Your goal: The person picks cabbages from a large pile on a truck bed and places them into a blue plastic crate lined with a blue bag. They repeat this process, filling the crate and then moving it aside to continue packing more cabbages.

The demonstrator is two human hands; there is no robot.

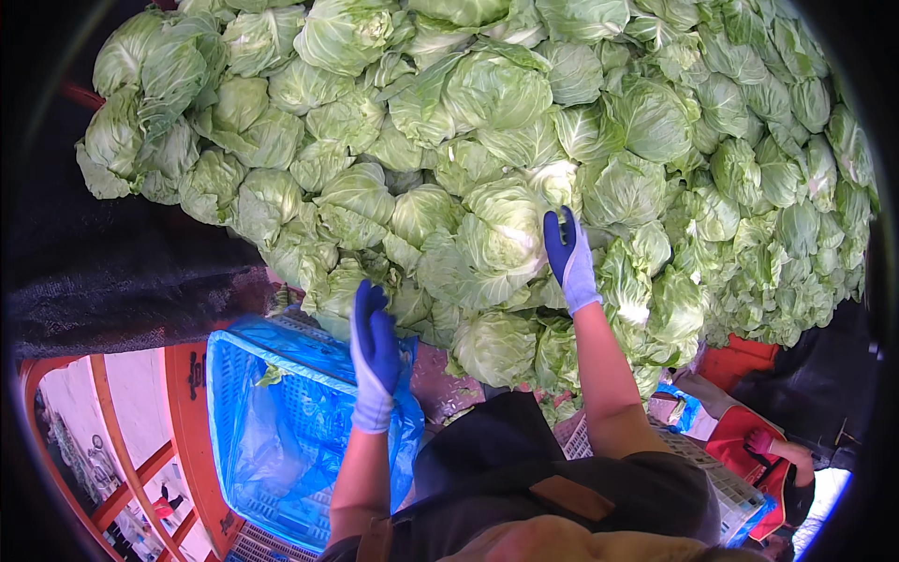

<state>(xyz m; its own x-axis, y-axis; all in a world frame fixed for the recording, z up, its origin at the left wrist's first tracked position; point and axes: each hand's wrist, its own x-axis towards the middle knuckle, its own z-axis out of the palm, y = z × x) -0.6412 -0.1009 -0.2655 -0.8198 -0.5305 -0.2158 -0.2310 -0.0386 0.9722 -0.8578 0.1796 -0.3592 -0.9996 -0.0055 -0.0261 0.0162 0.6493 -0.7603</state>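
Note:
A large heap of green cabbages (496, 89) fills the upper part of the view. My right hand (568, 260), in a blue and lilac glove, is at the right side of a pale cabbage (496, 239) with loose outer leaves. Its fingers are stretched and apart; whether they touch the leaves I cannot tell. My left hand (376, 347), gloved the same way, is raised with extended fingers and holds nothing. It is near the heap's front edge, beside the right rim of a blue crate (281, 347) lined with blue plastic.
A small leaf scrap (272, 376) lies in the crate. Orange metal framing (192, 421) stands at the left, with dark cloth (122, 272) above it. Another person in a red apron (749, 450) is at the lower right, near a pale crate (712, 468).

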